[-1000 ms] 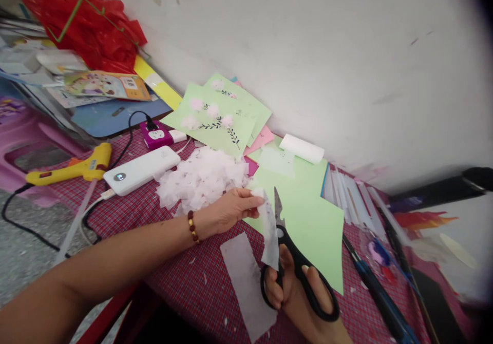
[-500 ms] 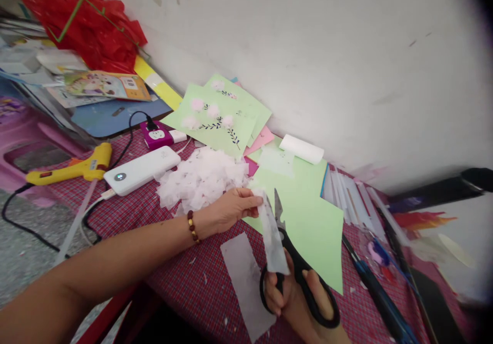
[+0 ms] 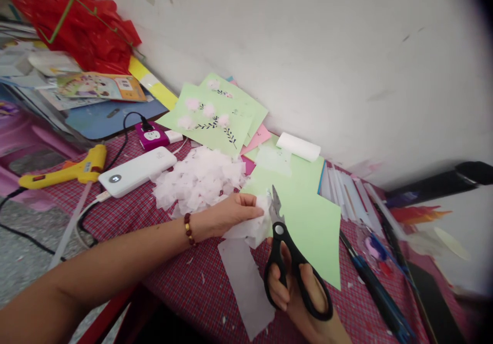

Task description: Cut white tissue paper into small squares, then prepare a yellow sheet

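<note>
Between the thumb and fingers of my left hand (image 3: 241, 211) is a folded strip of thin white paper (image 3: 257, 231), its lower end hanging below the fingertips. My right hand (image 3: 292, 292) grips black-handled scissors (image 3: 279, 229), fingers through both loops. The blades point away from me, nearly closed, right beside the white paper. Under my hands lies another flat strip of white paper (image 3: 246, 287). A heap of small white paper pieces (image 3: 200, 177) spreads just beyond my left wrist. Green sheets (image 3: 304, 215) lie to the right of the blades.
A white power bank (image 3: 138, 172), a purple plug adapter (image 3: 151, 135) and a yellow glue gun (image 3: 73, 168) sit at left. Green cards with puffy flowers (image 3: 215, 118) lean near the wall. At right are a white roll (image 3: 298, 147) and a blue-handled tool (image 3: 379, 287).
The paper strip in my left hand has swung and folded leftward, away from the scissors' handles. The scissor blades have come closer together beside it. The view has shifted slightly.
</note>
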`<state>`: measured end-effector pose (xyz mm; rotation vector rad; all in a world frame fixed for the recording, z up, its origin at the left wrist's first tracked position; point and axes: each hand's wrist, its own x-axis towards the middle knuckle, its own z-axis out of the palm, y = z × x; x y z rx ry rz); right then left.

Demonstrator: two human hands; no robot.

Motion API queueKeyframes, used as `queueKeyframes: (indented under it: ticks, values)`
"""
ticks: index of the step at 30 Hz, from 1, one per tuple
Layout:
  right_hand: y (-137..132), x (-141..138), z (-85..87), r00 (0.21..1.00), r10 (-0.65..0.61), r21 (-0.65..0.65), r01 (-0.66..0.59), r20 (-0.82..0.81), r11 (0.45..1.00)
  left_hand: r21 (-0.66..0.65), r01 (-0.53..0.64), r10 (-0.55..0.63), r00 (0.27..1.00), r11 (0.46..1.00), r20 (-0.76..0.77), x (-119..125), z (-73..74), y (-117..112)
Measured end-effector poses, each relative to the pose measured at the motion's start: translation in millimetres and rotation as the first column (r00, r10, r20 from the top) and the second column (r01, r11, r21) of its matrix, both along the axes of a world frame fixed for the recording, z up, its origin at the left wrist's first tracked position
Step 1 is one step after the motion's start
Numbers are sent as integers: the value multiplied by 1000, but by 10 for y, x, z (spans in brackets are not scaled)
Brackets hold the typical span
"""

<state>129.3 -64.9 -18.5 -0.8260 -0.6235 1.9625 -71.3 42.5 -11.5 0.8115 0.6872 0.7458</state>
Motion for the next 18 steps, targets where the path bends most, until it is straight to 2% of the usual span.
queueKeyframes:
  ticks: [3, 6, 8, 11, 14, 18]
  values:
    - [7, 8, -1, 998, -14, 29, 12, 62, 999, -20, 37, -35, 996, 999, 84, -9, 54, -4]
    - [41, 32, 58, 998, -10, 56, 6, 67, 998, 13, 18, -18, 999, 1000, 49, -53, 121, 19]
    - [67, 87, 107, 995, -9, 95, 0, 97, 996, 80, -18, 16, 1000, 997, 26, -105, 166, 53]
    - [95, 237, 148, 964, -39, 205, -17, 263, 979, 225, -78, 92, 994, 971, -52, -202, 226, 124]
    - [125, 379, 163, 877, 5, 268, -152, 480, 951, 360, -97, 166, 972, 928, -168, -283, 277, 185]
    - [209, 400, 237, 704, 92, 225, -345, 704, 911, 463, 9, 158, 934, 886, -320, -326, 320, 206]
